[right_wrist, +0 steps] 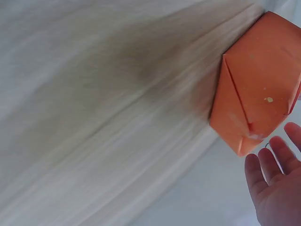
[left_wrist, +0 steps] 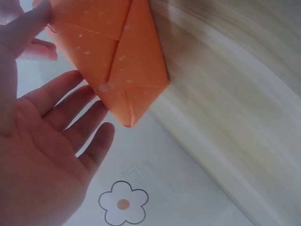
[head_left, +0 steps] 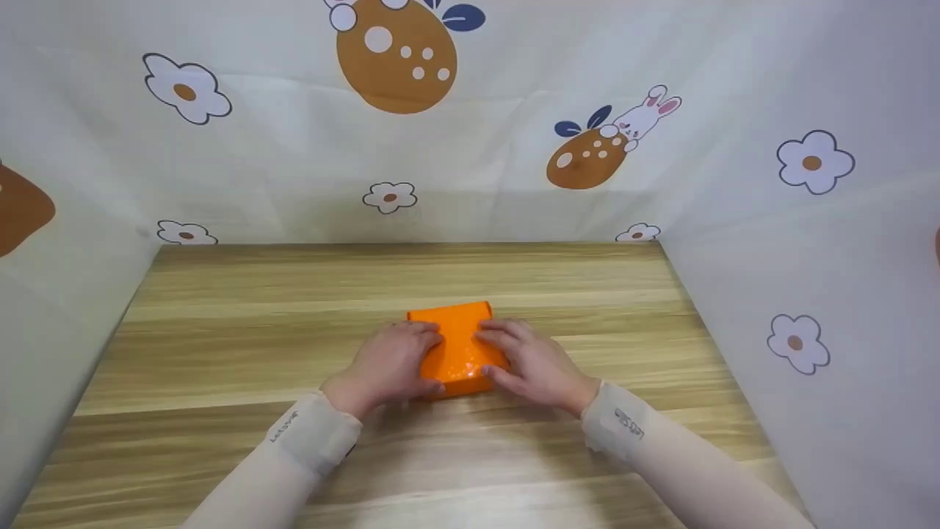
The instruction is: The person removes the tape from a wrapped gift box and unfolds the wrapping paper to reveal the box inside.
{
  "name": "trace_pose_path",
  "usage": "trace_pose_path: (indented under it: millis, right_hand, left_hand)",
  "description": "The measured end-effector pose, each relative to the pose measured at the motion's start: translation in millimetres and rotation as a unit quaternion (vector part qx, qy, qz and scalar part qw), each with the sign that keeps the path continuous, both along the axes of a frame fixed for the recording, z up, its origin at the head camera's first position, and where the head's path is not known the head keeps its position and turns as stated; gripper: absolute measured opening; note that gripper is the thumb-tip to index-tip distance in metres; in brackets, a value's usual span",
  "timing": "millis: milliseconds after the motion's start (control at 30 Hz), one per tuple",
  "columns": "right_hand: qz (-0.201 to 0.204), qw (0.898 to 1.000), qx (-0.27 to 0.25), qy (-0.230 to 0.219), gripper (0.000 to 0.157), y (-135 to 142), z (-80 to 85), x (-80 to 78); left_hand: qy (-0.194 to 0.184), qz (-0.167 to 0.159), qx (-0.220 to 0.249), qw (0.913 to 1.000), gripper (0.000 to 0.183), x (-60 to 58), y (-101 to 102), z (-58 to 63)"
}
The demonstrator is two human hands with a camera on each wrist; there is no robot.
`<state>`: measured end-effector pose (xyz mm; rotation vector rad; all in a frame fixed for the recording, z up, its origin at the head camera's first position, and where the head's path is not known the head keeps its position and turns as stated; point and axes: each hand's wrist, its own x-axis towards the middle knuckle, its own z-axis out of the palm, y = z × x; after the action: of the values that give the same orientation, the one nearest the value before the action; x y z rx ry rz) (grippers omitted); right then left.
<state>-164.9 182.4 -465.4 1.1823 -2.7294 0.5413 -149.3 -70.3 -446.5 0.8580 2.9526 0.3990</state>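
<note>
An orange paper-wrapped package (head_left: pixel 459 345), boxy with a speckled shiny top, lies on the wooden table in the head view. My left hand (head_left: pixel 389 360) touches its left side, with fingertips over the top and the thumb at the front edge. On the right side, my right hand (head_left: pixel 536 364) rests its fingertips on the top near the edge. In the left wrist view, folded triangular flaps mark the end of the package (left_wrist: pixel 136 61), beside the relaxed left fingers (left_wrist: pixel 75 134). The right wrist view shows another folded end of the package (right_wrist: pixel 258 80) close to the extended right fingers (right_wrist: pixel 273 165).
The wood-grain table (head_left: pixel 294 279) reaches back to a pale curtain (head_left: pixel 279 147) printed with flowers, rabbits and brown fruit. Similar fabric walls (head_left: pixel 844 257) enclose the left and right sides. Pale sleeves cover both forearms.
</note>
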Motion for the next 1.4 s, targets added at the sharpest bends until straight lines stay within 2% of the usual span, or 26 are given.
trace_pose_path:
  millis: [100, 267, 467, 800, 1067, 1267, 1400]
  right_hand:
    - [0.022, 0.999, 0.021, 0.02, 0.052, -7, -1.1, -0.7]
    - [0.036, 0.997, 0.055, 0.039, 0.052, -11, -5.3, -0.1]
    - [0.05, 0.995, 0.061, 0.061, 0.049, -11, -8.2, -0.6]
    - [0.063, 0.995, 0.03, 0.073, 0.04, -8, -9.9, -1.5]
    - [0.068, 0.995, -0.01, 0.075, 0.023, -14, -6.0, -5.7]
    - [0.044, 0.997, -0.021, 0.058, 0.013, -24, -2.3, -10.5]
    - [0.027, 0.997, -0.01, 0.067, 0.009, -31, -0.4, -12.8]
  left_hand:
    - [0.004, 0.0, -0.014, 0.9999, 0.066, 0.9, 2, 2.3]
    - [0.018, -0.007, -0.056, 0.9982, 0.067, 1.0, 6, 4.4]
    - [0.027, -0.012, -0.085, 0.996, 0.068, 0.7, 8, 4.8]
    - [0.028, -0.01, -0.082, 0.9961, 0.066, 1.3, 10, 6.3]
    - [0.063, -0.015, -0.082, 0.9945, 0.062, 2.5, 10, 4.5]
    - [0.057, -0.012, -0.081, 0.995, 0.063, 2.5, 10, 4.5]
    - [0.051, -0.012, -0.085, 0.995, 0.064, 2.8, 10, 5.0]
